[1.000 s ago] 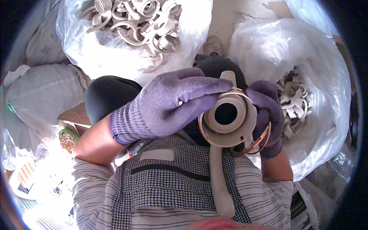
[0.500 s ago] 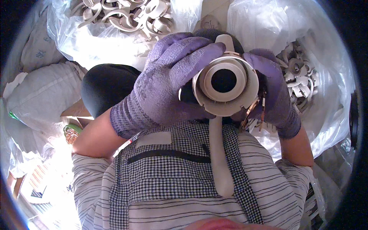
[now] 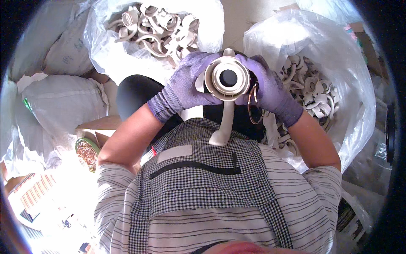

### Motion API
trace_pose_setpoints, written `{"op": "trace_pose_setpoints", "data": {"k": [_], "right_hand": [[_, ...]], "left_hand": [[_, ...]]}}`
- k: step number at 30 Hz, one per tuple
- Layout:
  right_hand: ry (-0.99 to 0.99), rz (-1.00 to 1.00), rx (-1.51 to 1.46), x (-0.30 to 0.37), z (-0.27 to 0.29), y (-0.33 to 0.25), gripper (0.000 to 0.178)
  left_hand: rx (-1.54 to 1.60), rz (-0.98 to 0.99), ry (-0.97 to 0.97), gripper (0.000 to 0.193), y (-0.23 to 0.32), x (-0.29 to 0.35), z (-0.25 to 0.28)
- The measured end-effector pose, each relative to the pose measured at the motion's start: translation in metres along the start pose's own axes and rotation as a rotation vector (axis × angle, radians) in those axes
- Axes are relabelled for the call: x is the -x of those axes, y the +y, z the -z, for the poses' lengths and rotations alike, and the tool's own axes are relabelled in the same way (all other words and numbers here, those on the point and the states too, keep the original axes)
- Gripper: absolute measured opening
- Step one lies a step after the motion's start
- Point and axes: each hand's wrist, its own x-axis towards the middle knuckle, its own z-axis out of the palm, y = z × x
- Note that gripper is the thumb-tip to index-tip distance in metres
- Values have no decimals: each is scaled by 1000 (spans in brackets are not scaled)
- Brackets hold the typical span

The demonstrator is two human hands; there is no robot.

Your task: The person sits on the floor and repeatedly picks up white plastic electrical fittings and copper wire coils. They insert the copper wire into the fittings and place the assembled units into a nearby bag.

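Note:
Between my two gloved hands is a cream plastic ring-shaped part (image 3: 228, 92) with a long curved handle hanging toward my apron. Its round opening faces up at me, with stepped inner rims around a dark hole. My left hand (image 3: 188, 82), in a purple knit glove, is closed around its left side. Gripping the opposite side is my right hand (image 3: 265, 89), gloved the same way. A few thin copper-coloured rings (image 3: 249, 108) dangle by the right hand's fingers; how they are held is hidden. Some fingertips are out of sight behind the part.
Ahead on the left, a clear plastic bag (image 3: 99, 40) holds many cream handled parts. Another large plastic bag (image 3: 357, 114) with similar parts stands at the right. Left of me are a grey sack (image 3: 63, 95), a cardboard box (image 3: 101, 124) and a green-rimmed round container (image 3: 80, 144) of copper-coloured rings.
Both hands have moved the ring-shaped part farther from my head and slightly left, still gripping it. The copper-coloured rings now hang lower and look more open. The bags show more fully.

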Motion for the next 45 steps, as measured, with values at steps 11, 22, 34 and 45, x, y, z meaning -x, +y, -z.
{"op": "trace_pose_setpoints", "data": {"k": [11, 22, 34, 45], "right_hand": [[274, 143, 330, 23, -10, -9, 78], [503, 259, 255, 7, 11, -76, 67], [155, 14, -965, 18, -40, -52, 40], [264, -333, -971, 11, -43, -83, 35]], "left_hand": [[446, 214, 81, 73, -14, 11, -7], [1037, 625, 262, 54, 86, 9, 30], [-121, -177, 640, 68, 136, 3, 33], [72, 126, 552, 41, 109, 12, 23]]}}
